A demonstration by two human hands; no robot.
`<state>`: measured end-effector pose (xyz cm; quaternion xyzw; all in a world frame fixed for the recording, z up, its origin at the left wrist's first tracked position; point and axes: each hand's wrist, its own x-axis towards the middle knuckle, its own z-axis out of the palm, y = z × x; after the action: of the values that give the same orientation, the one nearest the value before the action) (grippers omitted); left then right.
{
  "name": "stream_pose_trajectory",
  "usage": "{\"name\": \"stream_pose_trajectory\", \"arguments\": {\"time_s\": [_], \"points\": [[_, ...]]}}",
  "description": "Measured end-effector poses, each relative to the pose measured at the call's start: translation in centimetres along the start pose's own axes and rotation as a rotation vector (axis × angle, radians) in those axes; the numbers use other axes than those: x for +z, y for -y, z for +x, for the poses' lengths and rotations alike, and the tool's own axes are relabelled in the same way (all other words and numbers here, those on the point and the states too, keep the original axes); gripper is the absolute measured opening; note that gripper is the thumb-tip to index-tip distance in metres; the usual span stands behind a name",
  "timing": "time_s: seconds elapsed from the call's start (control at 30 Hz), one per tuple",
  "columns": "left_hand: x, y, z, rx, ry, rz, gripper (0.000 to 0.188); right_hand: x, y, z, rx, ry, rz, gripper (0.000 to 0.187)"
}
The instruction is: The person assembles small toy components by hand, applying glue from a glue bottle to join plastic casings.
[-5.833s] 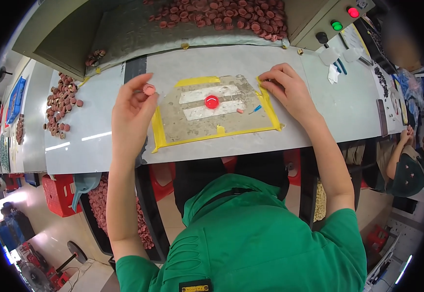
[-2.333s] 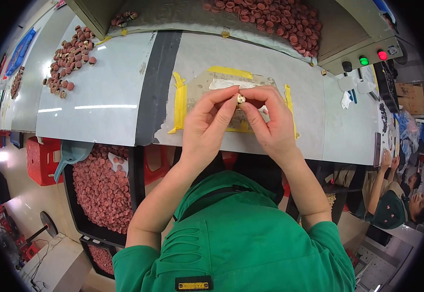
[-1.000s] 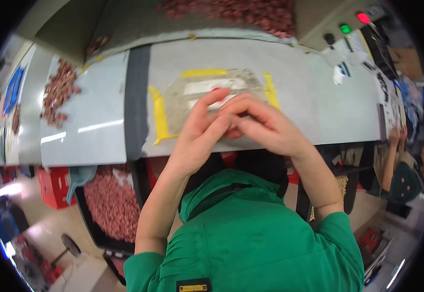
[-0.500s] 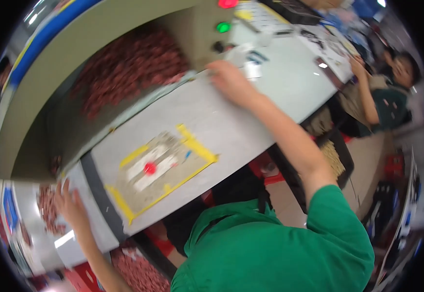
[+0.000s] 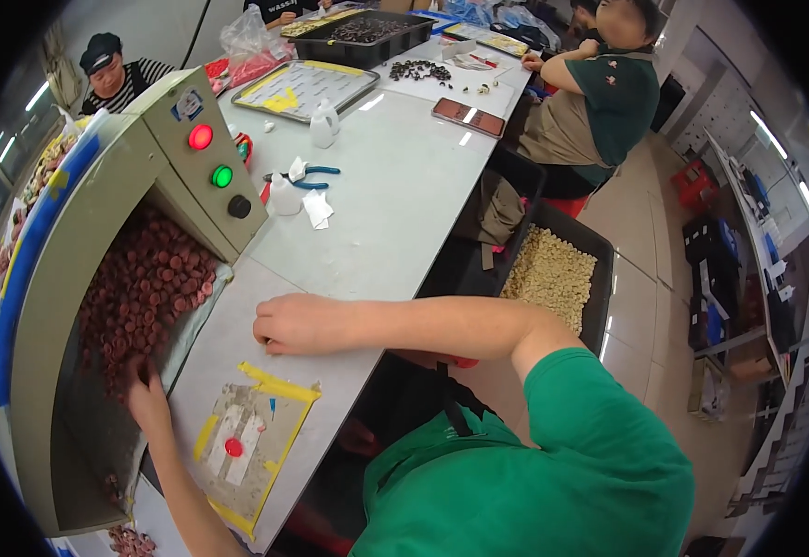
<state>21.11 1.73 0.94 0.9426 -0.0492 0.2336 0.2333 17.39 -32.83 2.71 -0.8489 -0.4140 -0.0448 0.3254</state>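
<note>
My left hand reaches into the machine's arched opening, its thumb and fingers apart at the lower edge of a heap of dark red round pieces. Its fingertips partly merge with the pieces. Over the white tabletop, my right hand is curled closed, fingers pointing down; whatever it may hold is hidden. Between my forearms lies a grey plate edged with yellow tape. On the plate's white strips sits a bright red disc, with a small blue needle-like piece farther up.
The machine's side panel carries red and green lights and a black knob. Beyond stand pliers, small white bottles, a tray and a phone. A bin of pale pieces is at right. Co-workers sit around the table.
The view has turned. My left hand has gone from beside the machine's near end into its opening, at the heap. My right hand has drawn back from the machine's far corner.
</note>
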Motion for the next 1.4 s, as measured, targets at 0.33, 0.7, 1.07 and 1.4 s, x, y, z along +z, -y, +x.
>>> {"name": "stream_pose_trajectory", "arguments": {"time_s": [0.33,0.7,1.07,1.4], "points": [[-3.7,1.6,-3.7,-0.223,-0.004,-0.63,0.032,0.7,0.9,-0.7,-0.035,-0.152,-0.19,0.014],[-11.2,-5.8,-17.0,-0.822,0.036,-1.44,0.051,0.2,2.3,0.0,-0.088,-0.027,-0.447,0.009],[-8.6,-8.7,-20.1,-0.666,-0.052,-1.514,0.05,0.3,2.2,-0.2,-0.125,-0.032,-0.429,0.01],[-6.9,-9.0,-20.9,-0.633,-0.151,-1.799,0.047,2.2,1.4,0.5,-0.04,0.122,-0.336,0.018]]}}
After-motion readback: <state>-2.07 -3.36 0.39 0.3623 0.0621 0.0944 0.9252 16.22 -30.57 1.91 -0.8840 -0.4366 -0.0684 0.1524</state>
